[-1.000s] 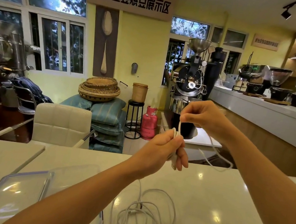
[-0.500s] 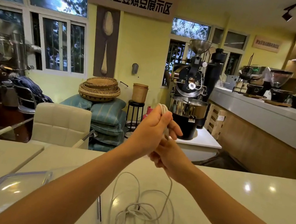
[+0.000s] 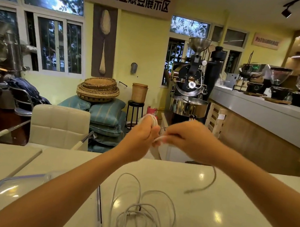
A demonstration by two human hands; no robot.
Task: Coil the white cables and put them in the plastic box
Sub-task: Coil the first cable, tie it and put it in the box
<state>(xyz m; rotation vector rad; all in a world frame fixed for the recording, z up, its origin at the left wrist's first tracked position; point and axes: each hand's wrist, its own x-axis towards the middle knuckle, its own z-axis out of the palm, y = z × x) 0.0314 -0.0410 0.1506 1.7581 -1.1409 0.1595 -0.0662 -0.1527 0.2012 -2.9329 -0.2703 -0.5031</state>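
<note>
Left grip [image 3: 143,131] is fisted round a small bundle of white cable [image 3: 151,116], w/ loops poking out above the knuckles. Right grip [image 3: 186,140], just beside it, pinches a short run of the same cable, the strand bridging the two. The free tail hangs below the right grip, blurred, its end in the air just over the counter [image 3: 237,214]. The loose cable pile [image 3: 141,217] lies on the counter below both grips, on the person's side; can't tell if it joins the held one. Plastic box [image 3: 17,190] sits below & left of the left grip, partly under that forearm; it's clear-walled. Handling, as a judgement: cable looks thin, light & limp but prob. a bit springy, so turns will want to pop open. Best to clamp across all turns at mid-bundle, not by one loop. The jacket looks smooth & may slip thru a loose pinch. The pile looks tangled, so find an end first & don't tug from the middle. Counter is pale, glossy & throws back ceiling lights; cable should slide on it easily. Room: black roaster [image 3: 191,80] beyond the grips; woven baskets [image 3: 98,90] on blue cushions [image 3: 106,114] & a cream chair [image 3: 59,125] beyond & left of the left grip; a bar [image 3: 265,115] w/ grinders off to the right of the right grip.
</note>
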